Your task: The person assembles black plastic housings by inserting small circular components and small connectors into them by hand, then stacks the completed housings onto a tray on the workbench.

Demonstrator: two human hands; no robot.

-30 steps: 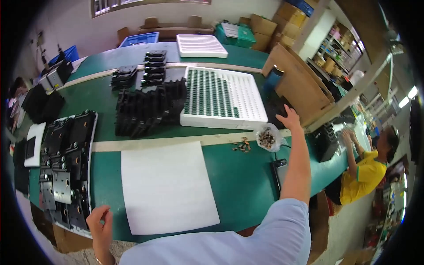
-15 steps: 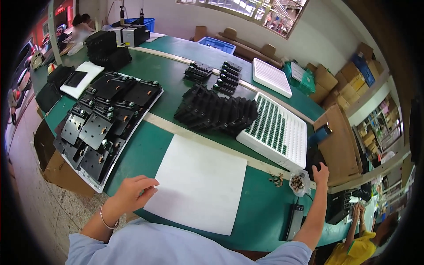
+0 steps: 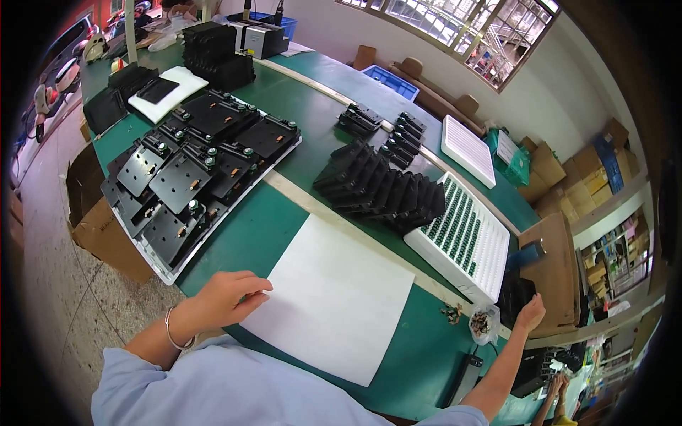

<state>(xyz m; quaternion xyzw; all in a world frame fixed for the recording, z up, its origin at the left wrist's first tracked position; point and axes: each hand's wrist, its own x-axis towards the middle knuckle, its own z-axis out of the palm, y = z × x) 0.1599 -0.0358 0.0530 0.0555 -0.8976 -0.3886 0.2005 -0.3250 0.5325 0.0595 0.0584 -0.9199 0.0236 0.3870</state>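
Observation:
My left hand hovers at the left edge of a white sheet on the green table, thumb apart from its loosely bent fingers, holding nothing. At the far right, my right hand has its fingers closed on the edge of a black plastic part, beside an upright cardboard piece. Part of that black part is in shadow, so its shape is hard to make out. A clear bag of small metal pieces stands just left of this hand, and a black power screwdriver lies nearer me.
On the left, a tray carries several black plates with fittings. Beyond the sheet stand a row of black brackets and a white tray of green-topped parts. A blue cylinder leans by the cardboard. Another person works at far right.
My right hand has closed on the black part's edge, which now shows raised beside the cardboard. The view has shifted; my left hand stays by the sheet.

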